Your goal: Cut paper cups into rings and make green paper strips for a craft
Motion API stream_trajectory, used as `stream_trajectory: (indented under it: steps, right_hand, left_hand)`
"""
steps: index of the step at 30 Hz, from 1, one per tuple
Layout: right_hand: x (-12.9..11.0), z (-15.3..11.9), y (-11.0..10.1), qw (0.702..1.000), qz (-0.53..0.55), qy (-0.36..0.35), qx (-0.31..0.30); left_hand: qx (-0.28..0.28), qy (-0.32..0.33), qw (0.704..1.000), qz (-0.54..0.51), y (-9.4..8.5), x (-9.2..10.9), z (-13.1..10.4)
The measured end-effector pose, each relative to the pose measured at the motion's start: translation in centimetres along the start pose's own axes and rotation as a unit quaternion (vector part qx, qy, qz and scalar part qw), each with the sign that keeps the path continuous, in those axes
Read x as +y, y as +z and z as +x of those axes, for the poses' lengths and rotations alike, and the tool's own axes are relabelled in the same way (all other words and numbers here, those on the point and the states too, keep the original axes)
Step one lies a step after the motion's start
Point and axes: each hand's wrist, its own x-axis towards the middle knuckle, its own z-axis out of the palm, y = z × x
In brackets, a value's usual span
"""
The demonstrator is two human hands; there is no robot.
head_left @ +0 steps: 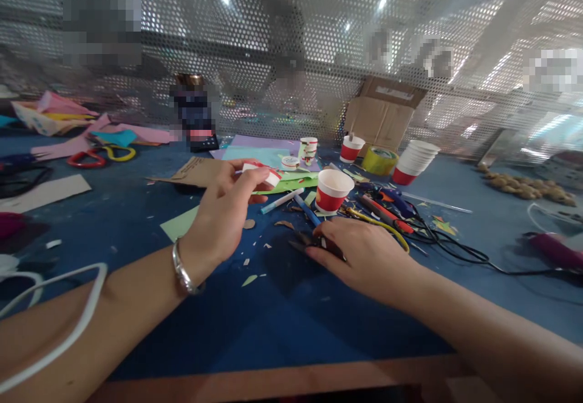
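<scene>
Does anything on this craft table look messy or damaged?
Yes. Small paper scraps lie scattered over the blue table near both hands. The left hand holds a cut-down piece of red-and-white cup, unlike the whole cup standing nearby.

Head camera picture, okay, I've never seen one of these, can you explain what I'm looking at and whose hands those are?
One camera worn on a person's head looks down at their own bare hands over a blue table. The left hand, with a bracelet on its wrist, holds up a cut piece of red and white paper cup. The right hand rests on a dark tool, too hidden to identify. Nearby lie a whole paper cup, a stack of cups, yellow tape, pens, coloured paper and scraps.
</scene>
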Motion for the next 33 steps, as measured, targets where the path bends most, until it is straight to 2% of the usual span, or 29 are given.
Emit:
stream_trajectory:
  steps: [3,8,11,17,21,23,24,26,29,31,33]
  right_hand:
    - [1.6,-0.2,-0.6,1.000,-0.020,0.021,0.011]
    - [5.4,-1.5,-1.1,0.989,-0.078,0.127,0.000]
    - [6.7,-2.2,-0.9,0.986,-0.087,0.142,-0.016]
    - [7.3,-2.3,-0.6,0.993,-0.045,0.110,-0.018]
    - [8.5,-2.5,-0.4,0.985,0.013,0.170,-0.028]
    - [9.2,-3.1,-0.2,0.974,0.106,0.198,-0.019]
    - [9.4,-3.5,-0.1,0.961,0.181,0.207,-0.006]
    - [9.7,-4.7,-0.1,0.918,0.316,0.239,0.023]
    - [9.3,-6.7,-0.2,0.828,0.485,0.266,0.091]
    - [8.7,-8.1,-0.3,0.771,0.564,0.272,0.120]
    - [8.0,-8.9,-0.4,0.732,0.623,0.254,0.112]
  left_hand:
    - [-0.014,-0.001,0.999,0.037,-0.3,-0.2,-0.1]
    - [-0.021,0.020,0.999,0.027,-0.2,-0.1,-0.5]
    - [-0.033,0.010,0.999,0.023,0.2,0.2,-0.7]
    - [-0.046,-0.007,0.999,0.016,0.3,0.3,-0.9]
    - [-0.060,-0.039,0.997,0.017,0.1,0.2,-0.8]
    - [-0.084,-0.067,0.994,-0.009,0.1,0.0,-0.8]
    - [-0.101,-0.077,0.991,-0.031,0.1,-0.1,-0.9]
    - [-0.126,-0.105,0.984,-0.070,0.2,-0.4,-0.9]
    - [-0.168,-0.137,0.971,-0.099,0.4,-0.7,-1.2]
    - [-0.178,-0.159,0.966,-0.102,0.5,-0.5,-1.6]
    - [-0.196,-0.186,0.956,-0.114,0.6,-0.2,-1.9]
